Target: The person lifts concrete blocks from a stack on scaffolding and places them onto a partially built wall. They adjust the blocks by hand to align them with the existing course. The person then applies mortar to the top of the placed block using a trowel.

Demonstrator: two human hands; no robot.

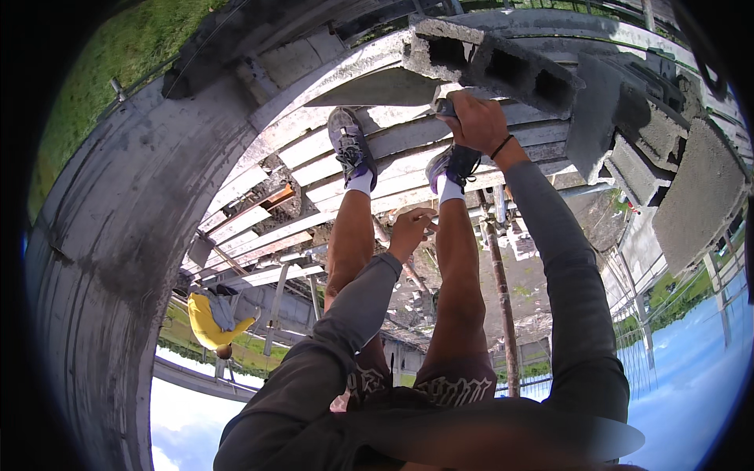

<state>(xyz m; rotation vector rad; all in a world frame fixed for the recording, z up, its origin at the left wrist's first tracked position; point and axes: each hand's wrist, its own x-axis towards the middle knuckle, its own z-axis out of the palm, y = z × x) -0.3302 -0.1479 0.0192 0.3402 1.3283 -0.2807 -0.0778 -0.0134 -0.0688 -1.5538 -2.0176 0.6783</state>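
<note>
My right hand, with a dark band at its wrist, is wrapped round the handle of a trowel. The trowel's flat grey, pointed blade reaches left above my shoes, just in front of a hollow concrete block. My left hand hangs lower, between my shins, with its fingers curled together. Something small and pale shows at those fingertips, too small to name. My two laced shoes stand on light wooden planks.
More concrete blocks are stacked at the right. A grey concrete wall or beam curves along the left. Gaps between planks show rubble ground below. A rusty pole stands near my right leg. A person in a yellow top bends over farther off.
</note>
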